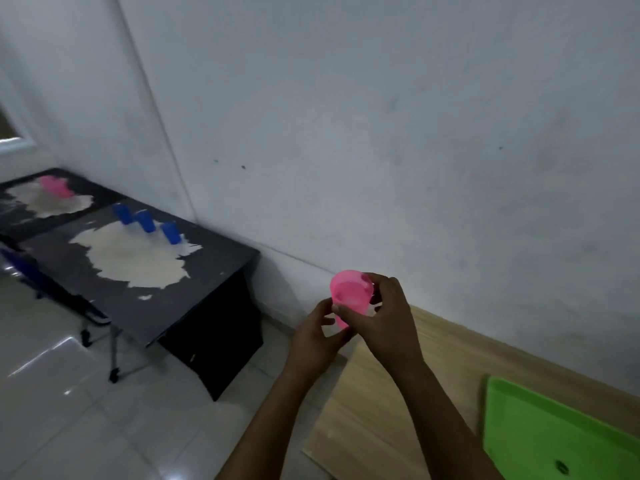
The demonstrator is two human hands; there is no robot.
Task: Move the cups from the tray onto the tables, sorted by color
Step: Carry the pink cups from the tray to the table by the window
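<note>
Both my hands hold a pink cup [348,294] in the air, above the left end of the wooden table [388,403]. My left hand [317,336] grips its lower part and my right hand [388,315] wraps its side near the rim. Three blue cups [148,221] stand in a row on the nearer dark table [180,289] to the left. Blurred pink cups [55,186] sit on the farther dark table [20,216]. The green tray [554,431] lies on the wooden table at the lower right, and the part in view holds no cups.
A white wall [381,133] runs behind all the tables. Glossy white floor tiles [86,427] fill the gap between the dark tables and the wooden one. A blue chair [31,268] with a wheeled base stands left of the nearer dark table.
</note>
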